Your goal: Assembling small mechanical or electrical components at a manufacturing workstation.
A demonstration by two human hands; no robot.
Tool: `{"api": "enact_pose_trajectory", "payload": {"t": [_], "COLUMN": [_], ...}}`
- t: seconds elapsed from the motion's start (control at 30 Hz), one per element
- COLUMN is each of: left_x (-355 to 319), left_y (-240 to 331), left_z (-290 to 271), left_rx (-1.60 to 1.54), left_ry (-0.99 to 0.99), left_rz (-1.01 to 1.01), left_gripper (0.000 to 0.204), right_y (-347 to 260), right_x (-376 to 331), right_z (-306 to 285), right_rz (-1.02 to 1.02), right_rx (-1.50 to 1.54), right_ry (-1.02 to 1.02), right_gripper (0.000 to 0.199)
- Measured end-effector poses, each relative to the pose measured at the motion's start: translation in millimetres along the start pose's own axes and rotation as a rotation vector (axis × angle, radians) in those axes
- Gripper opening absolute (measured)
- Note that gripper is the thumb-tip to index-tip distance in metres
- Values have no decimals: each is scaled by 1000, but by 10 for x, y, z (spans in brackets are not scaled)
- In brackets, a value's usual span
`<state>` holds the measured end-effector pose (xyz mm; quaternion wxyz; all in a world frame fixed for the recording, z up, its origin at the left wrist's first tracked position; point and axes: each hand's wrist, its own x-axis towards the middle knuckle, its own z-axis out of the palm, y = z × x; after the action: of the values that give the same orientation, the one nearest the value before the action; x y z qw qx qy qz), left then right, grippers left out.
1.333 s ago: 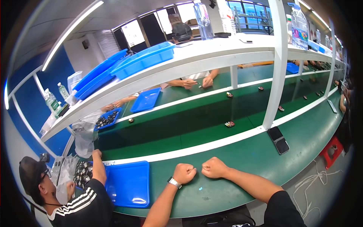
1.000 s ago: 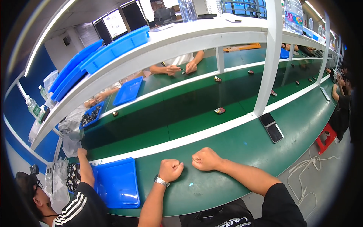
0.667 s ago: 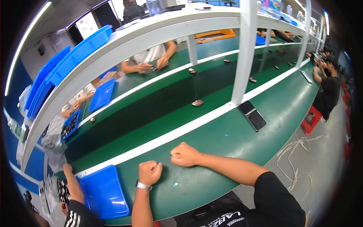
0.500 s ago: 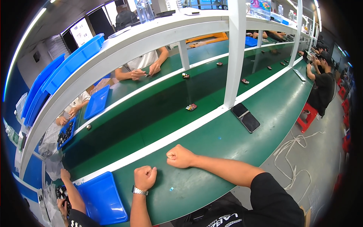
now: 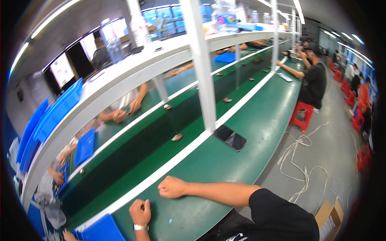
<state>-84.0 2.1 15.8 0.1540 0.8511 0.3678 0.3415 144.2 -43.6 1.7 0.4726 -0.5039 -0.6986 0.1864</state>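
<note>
My left hand is curled into a fist on the green tabletop, a metal-banded watch on its wrist. My right hand, also a fist, lies a little farther off and to the right, its forearm stretched along the table. The two fists are apart, and nothing shows in either. Nearest to them is a tiny light-blue scrap on the table. Farther right, beside a white post, lies a black phone-like slab. A blue tray sits left of my left hand.
Beyond a white strip runs a dark green belt with small parts, one of them a reddish piece. A white shelf on posts spans above. Co-workers sit opposite and far right. Cables and a red stool stand on the floor.
The view has swung up and to the right, so the table and belt sit farther left and lower. Both hands stay closed on the tabletop.
</note>
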Motion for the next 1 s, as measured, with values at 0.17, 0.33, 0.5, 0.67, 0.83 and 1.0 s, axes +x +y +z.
{"api": "enact_pose_trajectory", "payload": {"t": [0.17,0.33,0.5,0.67,0.83,1.0], "left_x": [-11,20,14,-1,-1,2], "left_y": [21,16,147,134,149,103], "left_z": [-23,-13,-19,31,69,66], "left_rx": [20,76,92,203,175,136], "left_ry": [40,53,70,-59,-23,-39], "left_rz": [13,139,135,126,179,212], "left_gripper": [16,8,9,15,14,10], "right_y": [-9,-100,-157,-175,-140,-177], "right_x": [-5,-58,-80,-72,-73,-66], "right_z": [8,74,154,176,202,195], "right_rz": [53,14,17,-26,-64,-85], "right_rx": [-27,-39,-35,-28,-26,-8], "right_ry": [24,-57,-133,-114,-73,-46], "right_gripper": [29,30,31,32,31,29]}}
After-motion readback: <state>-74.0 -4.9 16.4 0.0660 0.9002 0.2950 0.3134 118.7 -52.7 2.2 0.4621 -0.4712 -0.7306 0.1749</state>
